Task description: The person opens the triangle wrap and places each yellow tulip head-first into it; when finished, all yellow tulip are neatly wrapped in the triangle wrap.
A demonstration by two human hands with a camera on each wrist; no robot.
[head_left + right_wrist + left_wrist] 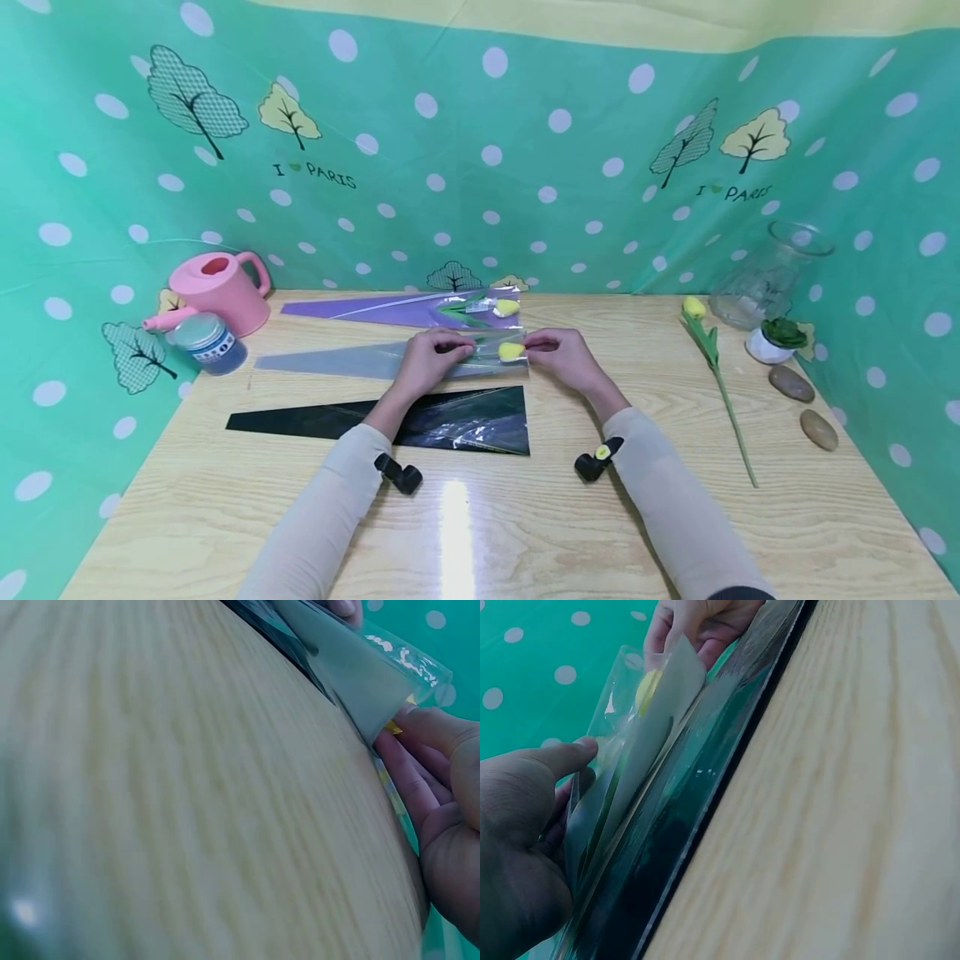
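Observation:
A yellow tulip (512, 351) lies inside the grey flower sleeve (330, 360), its bloom by the wide mouth at the right. My left hand (432, 360) pinches the sleeve's upper side between thumb and fingers; in the left wrist view the clear film (609, 712) bulges up from the grey backing (662, 697). At the mouth, the thumb and fingers of my right hand (558, 357) pinch the yellow bloom, seen partly hidden behind the film edge in the right wrist view. Below lies a black sleeve (480, 421), flat on the table, under my left wrist.
Behind lies a purple sleeve (360, 310) holding another yellow tulip (506, 308). A pink watering can (225, 296) and a blue-filled jar (217, 346) stand left. To the right are a loose tulip (720, 383), glass vase (753, 283), potted succulent (772, 343) and two stones (819, 430).

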